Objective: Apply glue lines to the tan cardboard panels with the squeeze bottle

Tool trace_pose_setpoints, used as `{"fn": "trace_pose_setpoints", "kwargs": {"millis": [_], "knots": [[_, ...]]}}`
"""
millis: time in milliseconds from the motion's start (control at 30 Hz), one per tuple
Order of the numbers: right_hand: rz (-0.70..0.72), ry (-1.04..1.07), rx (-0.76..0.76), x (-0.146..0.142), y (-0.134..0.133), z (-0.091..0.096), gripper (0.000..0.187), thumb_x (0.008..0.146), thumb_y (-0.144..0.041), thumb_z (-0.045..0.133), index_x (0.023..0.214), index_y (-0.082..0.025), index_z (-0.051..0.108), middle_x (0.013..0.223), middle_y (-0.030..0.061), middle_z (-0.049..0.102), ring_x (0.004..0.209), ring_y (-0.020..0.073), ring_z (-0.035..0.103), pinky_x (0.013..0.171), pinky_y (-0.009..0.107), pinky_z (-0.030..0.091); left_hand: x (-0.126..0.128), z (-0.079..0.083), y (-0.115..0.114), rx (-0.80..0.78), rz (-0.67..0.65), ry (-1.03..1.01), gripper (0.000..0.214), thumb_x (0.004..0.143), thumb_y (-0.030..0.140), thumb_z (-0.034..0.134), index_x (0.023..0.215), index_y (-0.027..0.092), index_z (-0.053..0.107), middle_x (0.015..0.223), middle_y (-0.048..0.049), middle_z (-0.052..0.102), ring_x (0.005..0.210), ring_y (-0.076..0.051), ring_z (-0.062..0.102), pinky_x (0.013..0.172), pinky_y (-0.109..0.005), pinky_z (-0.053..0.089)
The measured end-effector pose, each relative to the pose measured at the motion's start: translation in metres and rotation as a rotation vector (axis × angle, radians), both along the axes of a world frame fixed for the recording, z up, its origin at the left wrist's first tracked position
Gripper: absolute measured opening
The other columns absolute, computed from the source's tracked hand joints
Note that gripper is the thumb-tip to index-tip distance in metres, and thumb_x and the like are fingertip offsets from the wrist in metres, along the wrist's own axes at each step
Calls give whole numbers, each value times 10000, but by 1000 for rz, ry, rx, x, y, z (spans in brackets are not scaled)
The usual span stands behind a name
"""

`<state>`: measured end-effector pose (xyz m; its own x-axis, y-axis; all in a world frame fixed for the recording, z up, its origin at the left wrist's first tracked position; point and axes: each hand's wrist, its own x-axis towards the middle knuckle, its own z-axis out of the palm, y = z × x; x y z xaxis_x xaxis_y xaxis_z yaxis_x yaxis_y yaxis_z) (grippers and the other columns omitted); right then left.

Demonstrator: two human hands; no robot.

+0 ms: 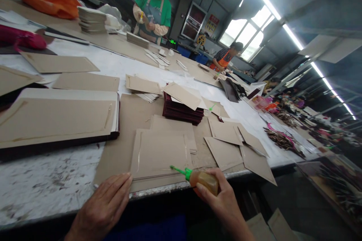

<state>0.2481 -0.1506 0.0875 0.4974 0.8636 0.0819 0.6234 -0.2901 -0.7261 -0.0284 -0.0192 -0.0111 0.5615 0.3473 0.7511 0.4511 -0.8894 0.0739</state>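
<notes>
My right hand (219,192) is wrapped round a glue bottle (205,182) of clear plastic with amber liquid inside. Its green nozzle points left, the tip close to the near edge of a grey-brown cardboard sheet (161,150). Shiny glue lines run along that sheet's left, right and near sides. The sheet tops a small stack near the table's front edge. My left hand (104,203) lies with outstretched fingers at the stack's near left corner, fingertips touching it. I cannot tell whether the left thumb is under the board.
Maroon covers (182,110) are piled behind the stack. Loose cardboard pieces (224,152) lie to the right, some overhanging the edge. A larger glued board (56,120) sits on a pile at left. Across the white table (42,184) stands a co-worker in green (152,11).
</notes>
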Motion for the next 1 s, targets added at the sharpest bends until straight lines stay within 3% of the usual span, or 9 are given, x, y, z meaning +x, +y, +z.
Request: {"fn": "trace_pose_setpoints", "kwargs": {"millis": [167, 300, 433, 500, 700, 833, 1000], "knots": [[-205, -1, 26, 30, -21, -9, 378, 674, -504, 707, 916, -228, 618, 779, 7, 660, 707, 229, 631, 663, 315, 513, -1, -9, 2, 13, -6, -18, 281, 892, 135, 481, 1142, 130, 609, 1117, -88, 651, 1036, -183, 611, 1028, -293, 406], [-352, 262, 163, 49, -18, -16, 537, 657, -598, 715, 1020, -217, 608, 914, 63, 701, 838, 288, 662, 717, 369, 537, -3, -19, 1, -26, 8, -8, 326, 879, 111, 497, 1193, 130, 581, 1169, -93, 629, 1088, -196, 587, 1060, -310, 376], [-202, 654, 252, 63, 3, -17, 631, 684, -600, 709, 1160, -207, 582, 1169, 120, 657, 1078, 329, 611, 850, 434, 525, -2, -18, 1, -36, 19, -7, 299, 901, 152, 475, 1178, 144, 586, 1136, -79, 638, 1046, -173, 602, 1019, -267, 406], [-127, 721, 252, 67, 19, -21, 634, 702, -577, 711, 1192, -203, 563, 1213, 122, 634, 1118, 323, 591, 898, 446, 502, 0, -12, 0, -28, 40, -6, 285, 927, 191, 443, 1170, 140, 583, 1114, -74, 644, 1024, -159, 608, 996, -243, 417], [-196, 103, 244, 78, 65, -53, 684, 728, -644, 615, 1192, -181, 423, 1204, 169, 577, 1117, 311, 566, 954, 456, 439, 12, -2, -6, -83, 304, -15, 310, 958, 282, 390, 1148, 105, 560, 1112, -122, 621, 1047, -234, 574, 950, -368, 435], [-248, -11, 150, 83, 72, -71, 636, 801, -668, 471, 1183, -161, 437, 1065, 191, 613, 992, 358, 611, 851, 505, 461, 17, -7, -6, -68, 303, 4, 287, 947, 260, 394, 1121, 124, 576, 1111, -124, 621, 1047, -244, 564, 930, -387, 435], [-268, -184, 91, 88, 60, -73, 559, 844, -630, 439, 1175, -184, 502, 931, 130, 657, 846, 327, 650, 740, 443, 492, 17, -13, -6, -69, 282, 2, 313, 931, 265, 418, 1177, 122, 549, 1144, -144, 608, 1063, -276, 557, 947, -435, 424]]}}
